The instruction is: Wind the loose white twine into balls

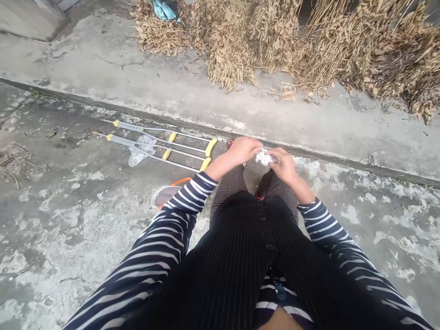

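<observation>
Both of my hands are in front of my body, above my legs. A small crumpled white item (pixel 263 157), which looks like paper or cloth, is held between them. My left hand (pixel 243 150) pinches its left edge with the fingertips. At its right side, the closed fingers of my right hand (pixel 283 162) grip it. To the left on the concrete lie two grey crutches (pixel 160 142) with yellow pads and grips. A clear plastic bag (pixel 140 151) is partly under them.
A raised concrete ledge (pixel 172 91) runs across ahead of my feet. Dry brown plants (pixel 233 41) are heaped on it, with a light blue cloth (pixel 164 10) at the back left. An orange-edged item (pixel 165 196) lies beside my left forearm.
</observation>
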Tool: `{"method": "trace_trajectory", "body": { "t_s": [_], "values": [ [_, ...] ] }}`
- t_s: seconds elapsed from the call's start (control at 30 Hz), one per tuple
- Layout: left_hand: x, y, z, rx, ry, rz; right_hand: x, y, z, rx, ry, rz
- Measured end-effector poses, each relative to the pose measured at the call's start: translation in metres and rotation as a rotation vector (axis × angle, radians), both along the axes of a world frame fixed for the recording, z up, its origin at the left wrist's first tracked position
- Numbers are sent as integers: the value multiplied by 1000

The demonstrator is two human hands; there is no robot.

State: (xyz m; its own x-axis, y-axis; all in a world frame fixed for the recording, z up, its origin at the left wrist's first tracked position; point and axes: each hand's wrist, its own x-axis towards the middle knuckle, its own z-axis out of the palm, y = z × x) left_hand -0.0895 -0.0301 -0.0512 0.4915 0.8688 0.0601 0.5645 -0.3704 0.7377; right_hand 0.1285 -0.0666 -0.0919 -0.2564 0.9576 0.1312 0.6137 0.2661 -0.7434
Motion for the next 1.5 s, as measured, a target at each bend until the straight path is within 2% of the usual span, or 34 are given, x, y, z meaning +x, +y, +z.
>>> {"method": "trace_trajectory", "body": {
  "t_s": [0.1, 0.2, 0.3, 0.4, 0.47, 0.57, 0.63, 0.7, 0.77, 0.87, 0.93, 1.03, 1.17, 1.27, 1.37, 1.43, 1.5],
  "values": [
    [1, 14, -13, -49, -67, -22, -4, -13, 12, -216, 358, 19],
    [10, 6, -38, -224, -199, 2, -3, -15, 29, -367, 670, 8],
    [22, -15, -60, -406, -297, 38, 1, -6, 36, -387, 793, -82],
    [29, -34, -67, -480, -331, 16, 6, 14, 25, -312, 829, -234],
    [28, -41, -62, -492, -315, -33, 10, 27, 13, -227, 750, -354],
    [22, -37, -47, -482, -254, -90, 16, 36, -4, -63, 342, -449],
    [17, -26, -35, -436, -206, -65, 19, 32, -10, 13, 28, -373],
    [13, -10, -25, -336, -161, -13, 19, 24, -12, 18, -140, -223],
    [10, 7, -18, -226, -128, 15, 17, 14, -10, -83, -122, -122],
    [11, 26, -17, -136, -114, 2, 13, 4, 0, -406, 223, -70],
    [14, 34, -23, -132, -143, -16, 12, -1, 11, -581, 515, -38],
    [20, 37, -40, -192, -213, -17, 13, -6, 30, -650, 758, -69],
    [23, 21, -64, -362, -282, 46, 21, -5, 53, -603, 778, -171],
    [23, -5, -67, -492, -279, 25, 26, 3, 59, -472, 744, -270],
    [23, -29, -50, -497, -212, -82, 24, 11, 53, -267, 606, -341],
    [23, -37, -31, -358, -94, -144, 19, 14, 45, -114, 319, -364],
    [22, -36, -10, -133, 73, -168, 13, 14, 38, 18, -33, -344]
  ]
}}
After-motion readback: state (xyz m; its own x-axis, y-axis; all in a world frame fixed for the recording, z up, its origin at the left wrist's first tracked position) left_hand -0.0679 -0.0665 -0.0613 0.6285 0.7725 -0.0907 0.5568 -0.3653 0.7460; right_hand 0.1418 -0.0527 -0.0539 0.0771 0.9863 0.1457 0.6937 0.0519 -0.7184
